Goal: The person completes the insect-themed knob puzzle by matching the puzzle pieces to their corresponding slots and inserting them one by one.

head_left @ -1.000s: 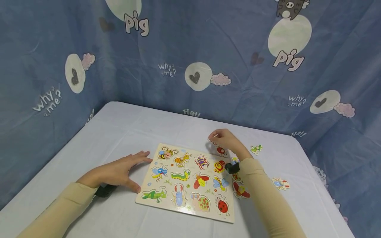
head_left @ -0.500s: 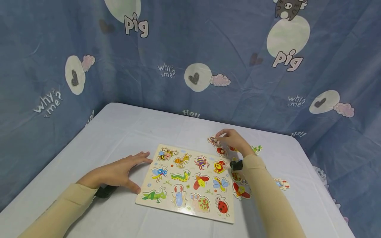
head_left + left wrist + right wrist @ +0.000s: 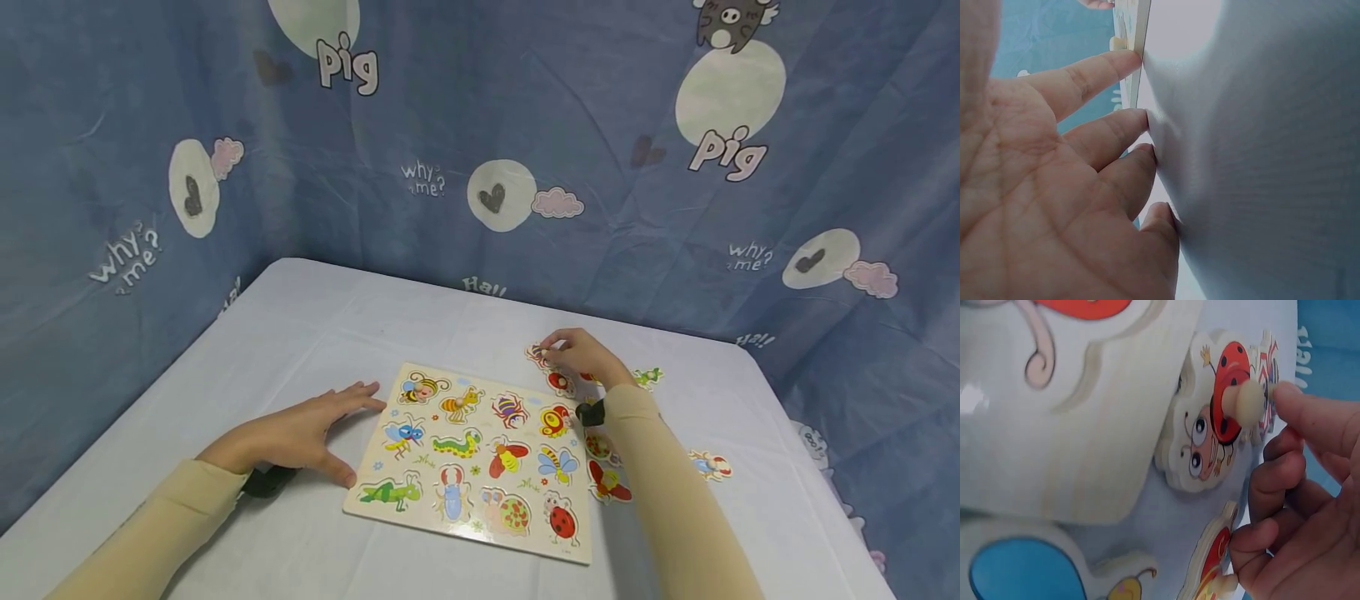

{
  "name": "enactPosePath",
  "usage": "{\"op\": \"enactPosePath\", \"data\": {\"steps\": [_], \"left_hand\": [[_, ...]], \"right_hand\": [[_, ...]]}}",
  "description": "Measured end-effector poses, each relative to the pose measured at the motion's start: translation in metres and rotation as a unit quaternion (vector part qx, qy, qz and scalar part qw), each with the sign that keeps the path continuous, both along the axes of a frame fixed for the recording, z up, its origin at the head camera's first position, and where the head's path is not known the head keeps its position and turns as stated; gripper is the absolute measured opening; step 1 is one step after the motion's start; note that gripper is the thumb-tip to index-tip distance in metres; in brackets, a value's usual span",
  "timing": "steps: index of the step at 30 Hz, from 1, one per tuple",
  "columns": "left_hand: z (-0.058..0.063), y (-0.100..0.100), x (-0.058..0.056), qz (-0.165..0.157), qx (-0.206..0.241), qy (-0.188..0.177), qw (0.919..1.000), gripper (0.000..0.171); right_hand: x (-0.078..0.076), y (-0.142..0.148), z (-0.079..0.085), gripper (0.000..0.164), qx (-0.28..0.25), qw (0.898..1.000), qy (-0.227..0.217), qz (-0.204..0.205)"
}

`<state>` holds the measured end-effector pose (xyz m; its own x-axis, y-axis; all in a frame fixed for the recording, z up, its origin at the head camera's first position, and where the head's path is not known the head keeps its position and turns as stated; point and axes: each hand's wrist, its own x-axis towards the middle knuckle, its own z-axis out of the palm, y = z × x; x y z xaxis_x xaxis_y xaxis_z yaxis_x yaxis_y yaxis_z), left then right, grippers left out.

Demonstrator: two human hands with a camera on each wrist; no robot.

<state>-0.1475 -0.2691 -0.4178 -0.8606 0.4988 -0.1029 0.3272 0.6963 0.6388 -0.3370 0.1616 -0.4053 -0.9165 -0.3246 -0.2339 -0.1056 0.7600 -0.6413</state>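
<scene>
My left hand [image 3: 300, 429] is spread at the left side of the wooden insect puzzle board [image 3: 472, 533], its thumb and a fingertip at the board's edge. In the left wrist view the left fingers [image 3: 1110, 140] are stretched out with tips on the white cloth. Past the board's far right corner, my right hand [image 3: 585, 354] pinches the small knob of the spider puzzle piece [image 3: 537, 356]. Its other fingers curl under the palm in the right wrist view. The ladybug piece [image 3: 1232, 394], with a pale wooden knob, lies between the spider piece and the board.
Several knobbed pieces lie right of the board, including a red-winged insect piece [image 3: 609, 483], a green piece [image 3: 647, 377] and a beetle piece [image 3: 710, 465]. The right forearm partly covers others. A blue printed curtain [image 3: 375, 217] stands behind the white-clothed table [image 3: 337, 308].
My right hand shifts right off the spider piece, uncovering it, then comes back slightly left to its knob. The left hand and board stay put.
</scene>
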Motion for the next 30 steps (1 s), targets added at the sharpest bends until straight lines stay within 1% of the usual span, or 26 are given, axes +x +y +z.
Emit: {"op": "enactPosePath", "data": {"steps": [3, 7, 11, 15, 19, 25, 30], "left_hand": [[0.0004, 0.0005, -0.0005, -0.003, -0.001, 0.003, 1.0000, 0.103], [0.0011, 0.0013, -0.0010, -0.006, -0.002, 0.004, 1.0000, 0.103], [0.0017, 0.0019, -0.0016, -0.007, -0.004, 0.003, 1.0000, 0.103], [0.0017, 0.0014, -0.0033, -0.010, -0.009, 0.007, 0.9999, 0.104], [0.0018, 0.0001, -0.0054, -0.010, -0.006, 0.007, 0.9999, 0.105], [-0.0006, -0.0026, -0.0051, -0.006, -0.009, 0.002, 0.9999, 0.105], [-0.0030, -0.0029, -0.0034, -0.003, -0.001, -0.005, 1.0000, 0.105]], "right_hand": [[0.0018, -0.0018, 0.0006, 0.028, 0.011, 1.000, 0.007, 0.005], [0.0026, -0.0018, 0.0018, 0.027, 0.021, 1.000, 0.002, 0.000], [0.0023, -0.0014, 0.0032, 0.026, 0.029, 1.000, -0.006, -0.005], [0.0013, -0.0028, 0.0049, 0.026, 0.045, 0.999, -0.002, -0.004], [-0.0002, -0.0053, 0.0054, 0.024, 0.053, 0.999, 0.001, -0.012], [-0.0013, -0.0093, 0.0031, 0.024, 0.064, 0.998, 0.003, -0.010], [0.0009, -0.0094, -0.0003, 0.022, 0.073, 0.997, 0.011, -0.001]]}}
